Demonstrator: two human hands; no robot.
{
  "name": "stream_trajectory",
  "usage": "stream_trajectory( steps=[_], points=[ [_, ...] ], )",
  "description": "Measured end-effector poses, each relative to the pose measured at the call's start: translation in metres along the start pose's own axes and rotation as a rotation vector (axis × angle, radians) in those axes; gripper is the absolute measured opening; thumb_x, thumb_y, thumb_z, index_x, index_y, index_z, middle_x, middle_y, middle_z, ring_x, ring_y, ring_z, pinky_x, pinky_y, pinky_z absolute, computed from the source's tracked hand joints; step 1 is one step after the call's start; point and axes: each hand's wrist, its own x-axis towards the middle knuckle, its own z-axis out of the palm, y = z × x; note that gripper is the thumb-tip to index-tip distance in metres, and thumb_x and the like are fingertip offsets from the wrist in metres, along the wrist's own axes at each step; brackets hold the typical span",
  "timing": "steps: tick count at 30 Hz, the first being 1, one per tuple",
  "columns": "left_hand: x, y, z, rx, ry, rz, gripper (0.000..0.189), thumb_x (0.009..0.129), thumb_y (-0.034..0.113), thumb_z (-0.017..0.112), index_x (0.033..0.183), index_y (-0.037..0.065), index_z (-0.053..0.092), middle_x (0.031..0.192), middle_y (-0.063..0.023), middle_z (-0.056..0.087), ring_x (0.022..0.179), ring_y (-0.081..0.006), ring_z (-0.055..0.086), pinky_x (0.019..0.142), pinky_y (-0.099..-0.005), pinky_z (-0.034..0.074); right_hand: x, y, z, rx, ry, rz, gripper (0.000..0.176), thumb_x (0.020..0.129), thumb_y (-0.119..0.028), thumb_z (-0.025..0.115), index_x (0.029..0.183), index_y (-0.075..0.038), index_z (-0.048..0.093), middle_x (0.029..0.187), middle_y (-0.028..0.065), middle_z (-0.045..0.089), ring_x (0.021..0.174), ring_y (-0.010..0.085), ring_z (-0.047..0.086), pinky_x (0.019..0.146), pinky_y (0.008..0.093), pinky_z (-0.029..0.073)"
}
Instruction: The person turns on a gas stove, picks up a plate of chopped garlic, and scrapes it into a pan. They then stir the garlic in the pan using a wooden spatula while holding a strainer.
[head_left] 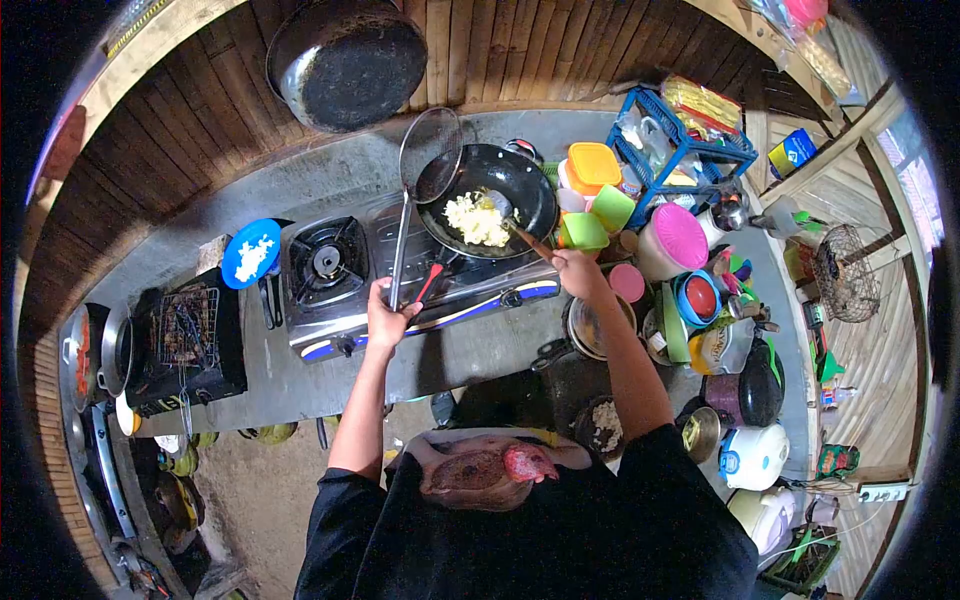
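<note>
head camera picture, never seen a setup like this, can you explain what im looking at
There is no robot here: a person works with two bare hands, and a camera worn on their head takes this single view, looking forward and down.

The left hand holds a long-handled strainer. The right hand grips a wooden-handled utensil, its far end among the pale food in a dark wok.

The wok sits on the right side of a two-burner stove. To the stove's left are a blue plate with white pieces and a wire rack; to its right, tubs and bowls crowd together.
</note>
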Motion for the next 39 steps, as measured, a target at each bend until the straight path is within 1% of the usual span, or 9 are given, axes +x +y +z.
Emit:
stream_trajectory(
  steps=[3, 5, 12, 17, 21, 24, 26, 29, 39],
  points=[
    [-0.003, 0.008, 0.0, 0.008, 0.006, -0.015, 0.058, 0.061, -0.003, 0.077, 0.107, 0.01, 0.044, 0.073, 0.0031, 0.048, 0.063, -0.008, 0.044, 0.058, -0.0234, 0.04, 0.002, -0.006, -0.005, 0.182, -0.041, 0.074, 0.023, 0.084, -0.017, 0.051, 0.094, 0.001, 0.061, 0.08, 0.0243, 0.061, 0.08, 0.0396, 0.059, 0.07, 0.0448, 0.046],
    [-0.003, 0.007, 0.0, 0.051, 0.015, -0.008, 0.058, 0.061, -0.002, 0.078, 0.106, 0.01, 0.044, 0.072, 0.0033, 0.047, 0.063, -0.0082, 0.044, 0.058, -0.0234, 0.04, 0.002, -0.014, -0.013, 0.052, 0.172, 0.042, 0.022, 0.083, -0.017, 0.051, 0.091, 0.001, 0.061, 0.079, 0.0236, 0.061, 0.08, 0.0396, 0.059, 0.071, 0.0457, 0.046],
    [-0.002, 0.006, 0.0, 0.046, 0.015, -0.015, 0.056, 0.061, -0.001, 0.078, 0.105, 0.011, 0.045, 0.07, 0.0036, 0.046, 0.062, -0.0079, 0.043, 0.057, -0.0234, 0.039, 0.008, 0.001, -0.008, -0.274, 0.313, -0.031, 0.023, 0.085, -0.017, 0.046, 0.084, 0.001, 0.06, 0.079, 0.0244, 0.06, 0.081, 0.0408, 0.058, 0.07, 0.0489, 0.046],
    [-0.003, 0.005, 0.0, 0.049, 0.009, 0.006, 0.056, 0.061, -0.001, 0.078, 0.105, 0.011, 0.045, 0.07, 0.0042, 0.046, 0.062, -0.0076, 0.043, 0.057, -0.0232, 0.039, 0.009, -0.003, -0.002, 0.065, -0.15, 0.065, 0.024, 0.084, -0.017, 0.051, 0.089, 0.003, 0.061, 0.082, 0.0224, 0.062, 0.08, 0.0376, 0.06, 0.071, 0.0419, 0.047],
    [-0.002, 0.004, 0.0, 0.034, 0.005, 0.005, 0.057, 0.061, -0.001, 0.078, 0.105, 0.011, 0.044, 0.07, 0.0043, 0.045, 0.062, -0.0072, 0.043, 0.057, -0.0231, 0.039, 0.001, -0.024, -0.009, 0.215, -0.16, 0.193, 0.027, 0.085, -0.018, 0.05, 0.098, 0.003, 0.061, 0.087, 0.0236, 0.061, 0.083, 0.0371, 0.06, 0.073, 0.0397, 0.047],
    [-0.002, 0.001, 0.001, 0.011, 0.004, -0.014, 0.057, 0.061, 0.0, 0.078, 0.105, 0.011, 0.044, 0.071, 0.0045, 0.045, 0.062, -0.0069, 0.042, 0.055, -0.0228, 0.039, -0.002, -0.021, -0.004, 0.227, -0.036, 0.117, 0.029, 0.086, -0.019, 0.05, 0.106, 0.001, 0.059, 0.089, 0.0235, 0.061, 0.084, 0.0364, 0.06, 0.073, 0.0387, 0.048],
    [-0.001, -0.003, 0.001, 0.003, -0.004, -0.03, 0.057, 0.061, 0.0, 0.078, 0.105, 0.011, 0.044, 0.071, 0.0046, 0.045, 0.061, -0.0068, 0.042, 0.054, -0.0226, 0.038, -0.004, -0.005, 0.01, 0.212, 0.023, -0.137, 0.03, 0.087, -0.018, 0.05, 0.108, 0.001, 0.058, 0.078, 0.0223, 0.062, 0.071, 0.0297, 0.062, 0.065, 0.0374, 0.046],
    [-0.001, -0.002, 0.0, 0.067, 0.012, 0.034, 0.056, 0.062, -0.001, 0.078, 0.105, 0.011, 0.044, 0.071, 0.0044, 0.044, 0.061, -0.0068, 0.041, 0.052, -0.0222, 0.038, -0.01, -0.011, 0.005, 0.02, 0.003, 0.026, 0.029, 0.085, -0.019, 0.05, 0.102, 0.001, 0.061, 0.088, 0.024, 0.061, 0.084, 0.0354, 0.061, 0.074, 0.0411, 0.048],
    [-0.002, 0.001, 0.0, 0.002, -0.005, -0.031, 0.057, 0.063, -0.002, 0.077, 0.107, 0.011, 0.043, 0.075, 0.0034, 0.047, 0.063, -0.0075, 0.043, 0.058, -0.0218, 0.04, -0.001, -0.014, -0.022, -0.066, 0.189, -0.064, 0.023, 0.083, -0.017, 0.05, 0.099, -0.004, 0.059, 0.08, 0.0213, 0.061, 0.078, 0.0393, 0.06, 0.069, 0.0441, 0.048]
  ],
)
